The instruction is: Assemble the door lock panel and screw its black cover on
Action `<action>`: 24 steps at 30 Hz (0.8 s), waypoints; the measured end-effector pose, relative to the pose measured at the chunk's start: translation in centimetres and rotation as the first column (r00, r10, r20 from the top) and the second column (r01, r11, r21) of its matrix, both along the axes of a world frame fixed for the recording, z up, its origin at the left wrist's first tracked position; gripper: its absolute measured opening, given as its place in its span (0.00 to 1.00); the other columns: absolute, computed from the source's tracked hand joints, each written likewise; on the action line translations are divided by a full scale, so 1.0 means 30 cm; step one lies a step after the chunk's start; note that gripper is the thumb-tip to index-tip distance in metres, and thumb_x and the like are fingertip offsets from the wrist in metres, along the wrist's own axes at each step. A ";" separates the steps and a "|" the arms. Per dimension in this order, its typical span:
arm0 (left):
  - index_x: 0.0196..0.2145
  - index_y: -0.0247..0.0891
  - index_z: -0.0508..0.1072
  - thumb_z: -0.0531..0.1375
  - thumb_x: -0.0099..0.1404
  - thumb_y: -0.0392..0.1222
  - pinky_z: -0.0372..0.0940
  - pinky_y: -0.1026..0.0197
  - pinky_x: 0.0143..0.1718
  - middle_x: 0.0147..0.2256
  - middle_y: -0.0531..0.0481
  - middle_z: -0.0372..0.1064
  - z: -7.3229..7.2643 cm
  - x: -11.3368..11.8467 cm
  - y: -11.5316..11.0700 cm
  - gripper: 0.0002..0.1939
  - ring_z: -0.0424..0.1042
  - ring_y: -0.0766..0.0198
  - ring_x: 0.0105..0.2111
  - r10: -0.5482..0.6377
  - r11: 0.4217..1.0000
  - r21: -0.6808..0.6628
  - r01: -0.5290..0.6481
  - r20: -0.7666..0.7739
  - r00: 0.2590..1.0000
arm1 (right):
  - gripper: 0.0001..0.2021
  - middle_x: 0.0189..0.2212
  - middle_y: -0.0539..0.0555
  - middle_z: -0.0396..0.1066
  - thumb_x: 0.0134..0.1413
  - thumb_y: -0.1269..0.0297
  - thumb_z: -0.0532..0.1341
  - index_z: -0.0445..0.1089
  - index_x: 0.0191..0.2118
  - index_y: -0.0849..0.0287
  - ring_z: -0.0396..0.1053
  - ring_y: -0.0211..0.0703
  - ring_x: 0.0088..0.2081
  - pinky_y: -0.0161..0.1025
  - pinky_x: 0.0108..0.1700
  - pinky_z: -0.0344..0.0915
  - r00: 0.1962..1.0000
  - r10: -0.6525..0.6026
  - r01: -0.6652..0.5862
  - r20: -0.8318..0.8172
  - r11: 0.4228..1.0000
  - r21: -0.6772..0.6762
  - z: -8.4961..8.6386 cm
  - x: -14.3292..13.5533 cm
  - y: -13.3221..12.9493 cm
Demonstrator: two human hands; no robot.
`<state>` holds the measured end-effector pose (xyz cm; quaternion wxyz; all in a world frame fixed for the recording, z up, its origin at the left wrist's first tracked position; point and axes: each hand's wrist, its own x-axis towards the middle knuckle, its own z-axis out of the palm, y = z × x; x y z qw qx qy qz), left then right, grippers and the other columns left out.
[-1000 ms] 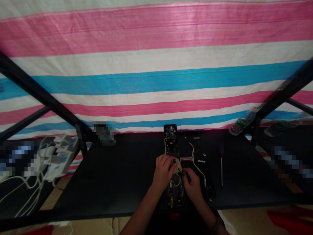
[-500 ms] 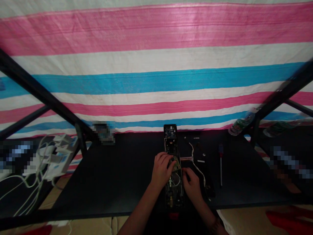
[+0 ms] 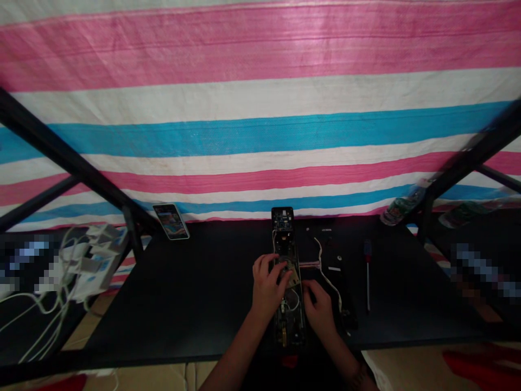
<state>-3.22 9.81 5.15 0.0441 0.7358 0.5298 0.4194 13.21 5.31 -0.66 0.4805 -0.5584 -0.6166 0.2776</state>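
A long black device housing (image 3: pixel 302 320) lies opened lengthwise on the black table, its inner parts and wires exposed. A small yellowish circuit board (image 3: pixel 293 279) sits about its middle. My left hand (image 3: pixel 268 282) reaches over the housing from the left, with bent fingers and thumb gripping this board. At the housing's right edge, my right hand (image 3: pixel 318 304) is closed, thumb and forefinger together; what lies between them is too dark to make out. A ribbon of thin wires (image 3: pixel 310 265) runs right from the housing, and a white cable (image 3: pixel 331 285) curves beside my right hand.
To the right lies a screwdriver (image 3: pixel 368 277). Small loose parts, including a pale strip (image 3: pixel 334 269), are between it and the housing. A phone (image 3: pixel 171 222) leans at the back left; a plastic bottle (image 3: pixel 394 210) is back right. White cables and adapters (image 3: pixel 95 271) crowd the far left.
My left hand has shifted slightly and its fingertips have drawn back a little, showing more of the board. My right hand stays nearly where it was.
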 end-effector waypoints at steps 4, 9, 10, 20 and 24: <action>0.43 0.41 0.78 0.64 0.65 0.41 0.61 0.39 0.59 0.58 0.40 0.65 0.016 0.011 -0.015 0.08 0.60 0.45 0.60 0.057 0.995 -0.084 -0.061 -0.045 0.997 | 0.11 0.34 0.55 0.75 0.64 0.68 0.53 0.73 0.39 0.57 0.74 0.46 0.38 0.39 0.42 0.68 1.000 -0.001 0.001 0.001 1.000 -0.002 -0.003 0.002 0.000; 0.47 0.41 0.77 0.61 0.68 0.42 0.59 0.37 0.60 0.66 0.38 0.56 0.005 0.020 -0.028 0.11 0.55 0.42 0.64 0.087 0.984 -0.148 -0.102 -0.106 0.991 | 0.11 0.34 0.55 0.75 0.64 0.68 0.53 0.73 0.39 0.57 0.73 0.46 0.37 0.39 0.42 0.68 1.000 -0.004 0.004 0.003 1.000 -0.009 -0.005 0.003 0.003; 0.47 0.41 0.77 0.61 0.68 0.41 0.59 0.37 0.60 0.66 0.38 0.56 0.001 0.019 -0.028 0.11 0.56 0.42 0.64 0.077 0.984 -0.150 -0.093 -0.107 0.991 | 0.11 0.34 0.55 0.75 0.64 0.68 0.53 0.73 0.38 0.58 0.73 0.46 0.37 0.39 0.42 0.68 1.000 -0.004 0.004 0.003 1.000 -0.009 -0.005 0.003 0.003; 0.49 0.43 0.75 0.61 0.67 0.41 0.56 0.38 0.63 0.68 0.41 0.52 -0.002 -0.006 -0.023 0.13 0.55 0.46 0.65 -0.010 0.967 -0.254 0.018 0.035 0.999 | 0.11 0.34 0.55 0.75 0.64 0.67 0.53 0.73 0.38 0.57 0.74 0.46 0.37 0.40 0.41 0.69 1.000 -0.001 0.001 0.004 1.000 -0.001 0.001 0.001 0.005; 0.53 0.46 0.73 0.62 0.66 0.43 0.55 0.39 0.64 0.67 0.42 0.53 -0.021 -0.019 -0.026 0.18 0.54 0.47 0.66 -0.046 0.936 -0.340 0.089 0.134 0.990 | 0.11 0.34 0.55 0.75 0.63 0.67 0.54 0.74 0.38 0.57 0.74 0.47 0.37 0.40 0.41 0.69 1.000 -0.009 0.009 0.009 1.000 0.007 0.004 0.000 0.003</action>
